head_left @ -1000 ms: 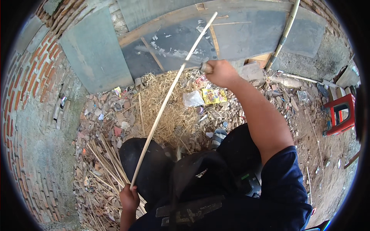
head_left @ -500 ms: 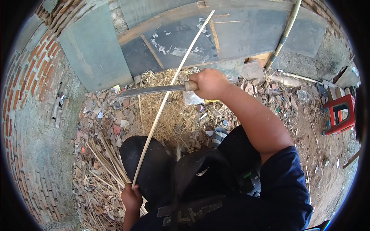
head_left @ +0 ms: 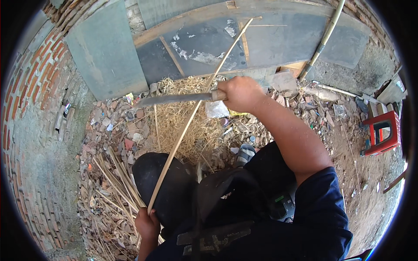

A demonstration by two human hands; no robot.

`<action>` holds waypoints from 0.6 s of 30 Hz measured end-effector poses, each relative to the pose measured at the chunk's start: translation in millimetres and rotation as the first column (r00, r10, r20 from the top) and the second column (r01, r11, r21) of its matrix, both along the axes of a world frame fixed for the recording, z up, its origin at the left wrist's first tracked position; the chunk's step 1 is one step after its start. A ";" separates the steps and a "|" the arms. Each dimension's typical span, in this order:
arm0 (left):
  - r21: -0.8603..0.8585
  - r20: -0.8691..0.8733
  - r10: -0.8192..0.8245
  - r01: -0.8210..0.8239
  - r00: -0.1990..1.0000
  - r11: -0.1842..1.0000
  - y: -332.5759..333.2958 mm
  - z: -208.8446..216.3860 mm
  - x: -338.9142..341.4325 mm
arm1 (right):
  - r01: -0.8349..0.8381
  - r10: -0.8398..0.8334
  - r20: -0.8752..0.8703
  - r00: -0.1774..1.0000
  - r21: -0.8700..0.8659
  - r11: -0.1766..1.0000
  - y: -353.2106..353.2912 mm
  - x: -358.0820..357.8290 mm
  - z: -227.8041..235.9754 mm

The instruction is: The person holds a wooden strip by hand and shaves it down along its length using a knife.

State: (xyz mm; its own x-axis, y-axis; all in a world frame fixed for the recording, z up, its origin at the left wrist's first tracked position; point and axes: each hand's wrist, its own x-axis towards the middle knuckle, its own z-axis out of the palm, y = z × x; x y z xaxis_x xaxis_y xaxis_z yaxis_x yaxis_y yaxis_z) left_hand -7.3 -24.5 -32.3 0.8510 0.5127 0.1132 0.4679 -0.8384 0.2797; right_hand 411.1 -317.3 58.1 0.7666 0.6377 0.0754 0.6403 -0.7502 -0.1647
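My right hand (head_left: 241,94) grips the wooden handle of a long knife (head_left: 174,99), whose blade points left. The blade lies across a long, pale strip of wood or bamboo (head_left: 176,145), touching or just above it. Low on the left, my left hand (head_left: 147,223) is closed round the strip's near end. The strip slants up and away to the right, over my left knee, its far end in front of the dark panels. Below the blade, a heap of thin curly shavings (head_left: 185,130) covers the ground.
More long strips (head_left: 119,176) lie on rubble left of my knee. Grey panels (head_left: 109,52) and a bamboo pole (head_left: 322,43) stand at the back. A brick wall (head_left: 26,130) rises on the left, and a red plastic stool (head_left: 383,134) sits at the right. My sandalled foot (head_left: 245,154) rests on rubble.
The strip's far end has dropped slightly and shifted right, and the strip has turned a little about its length. The knife has moved slightly up and right along it. Both hands keep their grip.
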 end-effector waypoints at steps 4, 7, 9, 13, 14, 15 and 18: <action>-0.013 0.004 0.000 0.000 1.000 1.000 1.2 -0.2 -4.3 | -0.089 0.080 -0.092 0.993 -0.101 0.991 11.8 -3.1 -4.9; -0.028 0.043 -0.016 0.018 0.999 0.999 -0.9 -4.1 1.2 | 0.044 -0.035 -0.129 0.991 0.066 0.997 -19.7 24.4 -16.1; -0.023 0.004 -0.027 0.027 1.000 0.999 -0.4 -1.5 3.4 | 0.244 -0.232 -0.090 0.969 0.153 0.958 -36.6 40.7 -25.7; -0.053 -0.018 -0.042 0.041 0.999 0.998 5.5 -0.7 -1.4 | 0.058 -0.052 -0.040 0.998 0.179 0.982 -27.1 32.6 -25.6; -0.059 -0.008 -0.038 0.037 0.999 0.998 3.4 -1.2 -1.0 | -0.008 0.003 0.021 1.000 0.268 0.964 -22.1 25.6 -27.8; -0.066 0.001 -0.034 0.034 0.999 0.997 2.3 -1.6 -0.7 | -0.001 -0.004 0.016 1.000 0.265 0.964 -16.6 16.7 -27.8; -0.064 0.006 -0.019 0.019 1.000 0.998 1.9 -1.1 -2.0 | -0.244 0.234 0.089 0.968 0.116 0.963 0.3 -7.2 -9.7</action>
State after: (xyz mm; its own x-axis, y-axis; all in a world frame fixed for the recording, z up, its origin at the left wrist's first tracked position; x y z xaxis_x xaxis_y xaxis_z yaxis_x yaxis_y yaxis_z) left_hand -9.2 -22.6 -33.4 0.8603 0.5026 0.0853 0.4502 -0.8275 0.3354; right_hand 403.9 -317.0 48.4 0.5823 0.7836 0.2167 0.8124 -0.5502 -0.1934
